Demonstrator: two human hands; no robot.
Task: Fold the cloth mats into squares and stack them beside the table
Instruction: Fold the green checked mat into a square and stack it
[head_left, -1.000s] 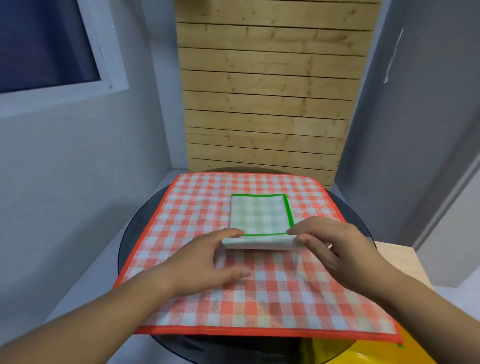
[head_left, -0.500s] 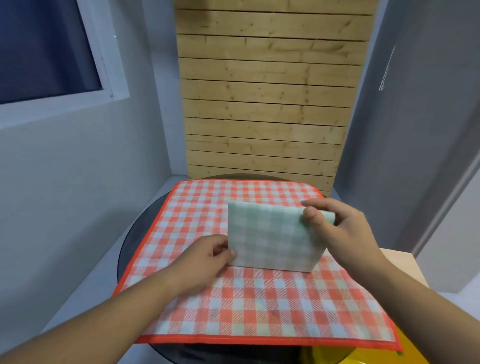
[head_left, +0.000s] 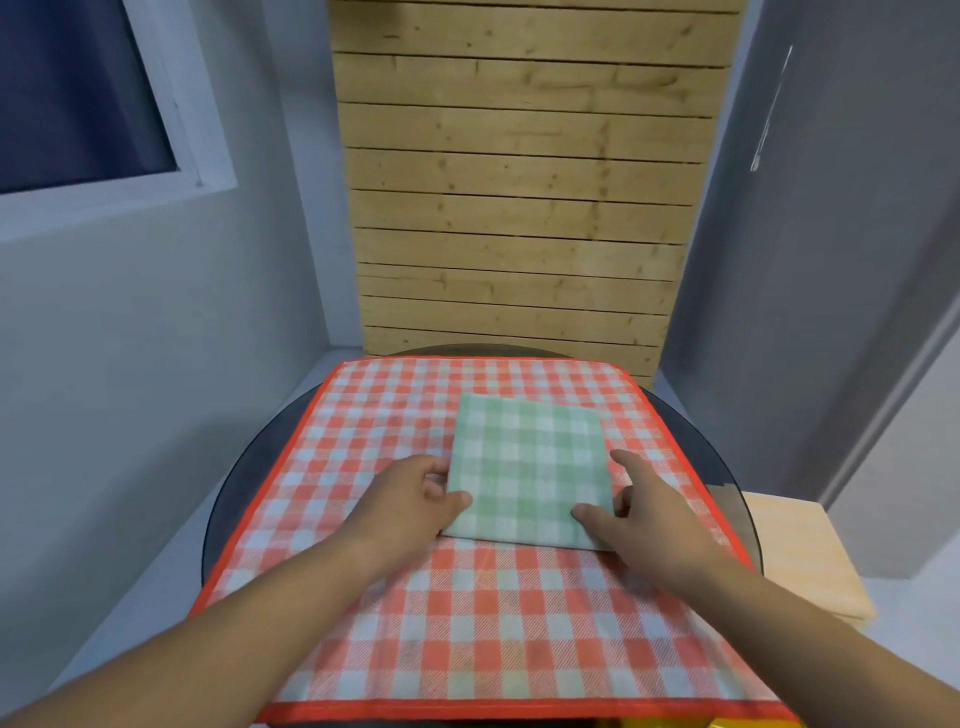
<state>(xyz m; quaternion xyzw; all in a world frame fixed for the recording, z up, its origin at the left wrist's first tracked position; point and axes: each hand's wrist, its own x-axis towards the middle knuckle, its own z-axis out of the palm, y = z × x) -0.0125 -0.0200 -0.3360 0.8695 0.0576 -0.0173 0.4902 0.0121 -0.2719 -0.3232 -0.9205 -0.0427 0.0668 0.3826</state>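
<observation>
Fingers (head_left: 435, 475) of my left hand (head_left: 410, 501) are curled at the left side of the green mat (head_left: 530, 467). The thumb sits on top of its near corner, so this hand pinches the cloth. On my right hand (head_left: 647, 519) the fingers (head_left: 626, 462) are loose and mostly straight. One lies along the right side of the green mat, and the thumb presses down on the other near corner. This hand grips nothing.

The green mat is folded small and lies flat between my two hands, just in front of them. It looks about as wide as it is long, so I think it is a square now. It rests on the big red mat (head_left: 415, 623), which is spread out flat and not folded yet. The red mat covers most of the round dark worktop (head_left: 244, 483).

A pale wooden block (head_left: 800, 551) stands low beside the worktop, off to my right. My right hand is nearer to it. I think the green mat should go that way next. No basket shows.
</observation>
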